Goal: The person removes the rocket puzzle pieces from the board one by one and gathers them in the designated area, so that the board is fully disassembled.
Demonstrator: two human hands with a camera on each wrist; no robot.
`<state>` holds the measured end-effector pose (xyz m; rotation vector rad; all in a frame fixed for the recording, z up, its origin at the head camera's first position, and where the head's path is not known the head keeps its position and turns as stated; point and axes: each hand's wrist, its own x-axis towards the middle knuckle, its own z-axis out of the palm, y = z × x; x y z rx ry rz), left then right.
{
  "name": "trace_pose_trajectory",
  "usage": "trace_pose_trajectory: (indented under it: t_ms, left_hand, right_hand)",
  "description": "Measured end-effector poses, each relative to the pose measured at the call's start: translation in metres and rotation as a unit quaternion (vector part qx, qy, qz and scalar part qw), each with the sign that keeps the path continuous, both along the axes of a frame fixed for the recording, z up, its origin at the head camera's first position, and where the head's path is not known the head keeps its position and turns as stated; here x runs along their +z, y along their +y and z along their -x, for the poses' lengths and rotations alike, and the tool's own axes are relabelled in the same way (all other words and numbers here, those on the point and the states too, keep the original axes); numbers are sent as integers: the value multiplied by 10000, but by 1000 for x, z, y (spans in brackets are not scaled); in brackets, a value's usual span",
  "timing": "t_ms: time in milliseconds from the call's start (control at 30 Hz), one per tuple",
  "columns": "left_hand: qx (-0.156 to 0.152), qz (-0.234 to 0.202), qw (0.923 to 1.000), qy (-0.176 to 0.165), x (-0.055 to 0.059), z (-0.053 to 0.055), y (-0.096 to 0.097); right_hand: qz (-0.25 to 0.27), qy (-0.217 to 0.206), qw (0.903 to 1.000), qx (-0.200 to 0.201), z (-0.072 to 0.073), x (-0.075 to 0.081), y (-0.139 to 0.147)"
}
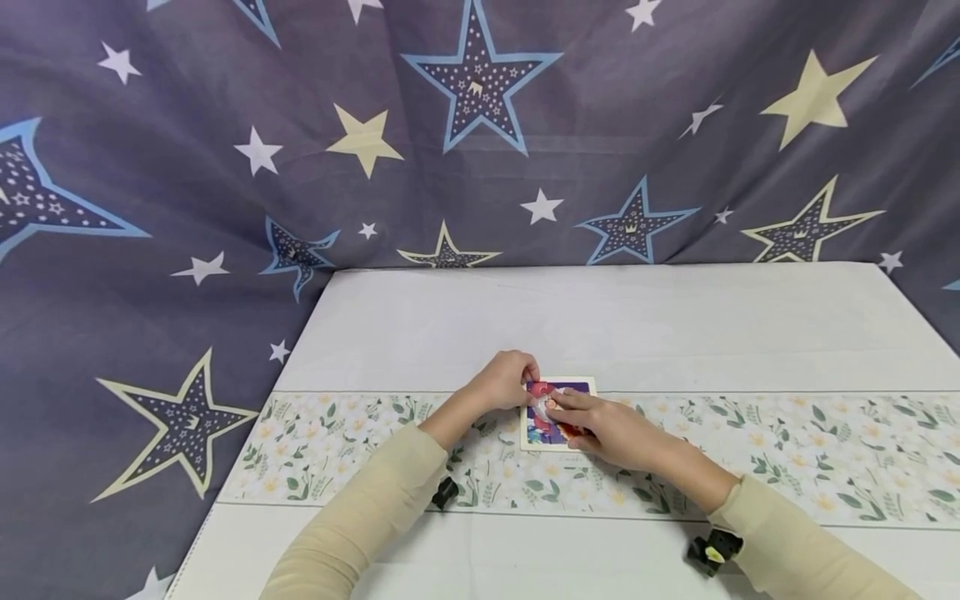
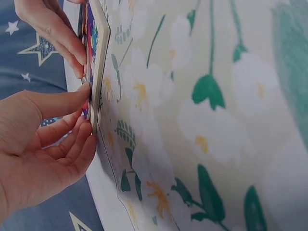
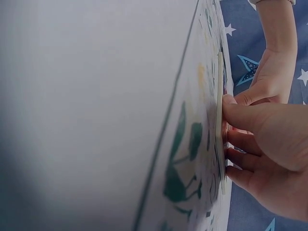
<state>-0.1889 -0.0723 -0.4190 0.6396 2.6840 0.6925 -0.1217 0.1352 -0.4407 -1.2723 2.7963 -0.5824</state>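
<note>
In the head view, the right hand (image 1: pixel 621 432) hides the picture board (image 1: pixel 538 435) toward four o'clock, the left hand (image 1: pixel 504 379) its corner near ten, while the left sleeve (image 1: pixel 367 508) is cut off at seven o'clock.

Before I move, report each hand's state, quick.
Left hand: closed, holding the board at its edge.
Right hand: open, resting on the board.

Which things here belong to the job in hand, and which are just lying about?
Belongs to the job:
pale-framed cartoon picture board
left grip, touching it
right grip, touching it

Just around it:
floral-banded tablecloth, under the board
star-print curtain, behind
black wrist cameras, worn
</note>
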Motion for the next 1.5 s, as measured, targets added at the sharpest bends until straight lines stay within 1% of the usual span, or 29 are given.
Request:
trace_pose_trajectory:
  t_ms: [167, 300, 533, 667, 867, 1033, 1133, 1233, 1333, 1500]
  left_hand:
    - [58, -250, 9997, 44, -4, -1, -2]
    - [41, -434, 9990, 69, -6, -2, -3]
    - [85, -496, 9985, 202, -5, -7, -3]
    - [56, -612, 9979, 185, -5, -8, -3]
    - [-80, -830, 9964, 154, -6, -9, -2]
    - [-67, -1013, 9947, 151, -7, -9, -1]
    - [-48, -1091, 9938, 216, -7, -9, -1]
    - [17, -1242, 9919, 251, -8, -10, -1]
    - [108, -1479, 9887, 217, -8, -12, -1]
    - [397, -1787, 9831, 84, -11, -14, -4]
  right_hand:
    - [-3, -41, 10000, -5, 0, 0, 0]
    - [-26, -51, 10000, -34, 0, 0, 1]
    - [-8, -26, 10000, 1, 0, 0, 0]
    - [-10, -77, 10000, -9, 0, 0, 1]
    - [1, -81, 10000, -1, 0, -1, 1]
    - [8, -104, 9999, -15, -1, 0, 1]
    - [27, -124, 9999, -22, -1, 1, 1]
    - [39, -146, 9999, -41, -1, 1, 1]
    - [50, -183, 9998, -63, -1, 0, 2]
    - [68, -183, 9998, -62, -1, 0, 2]
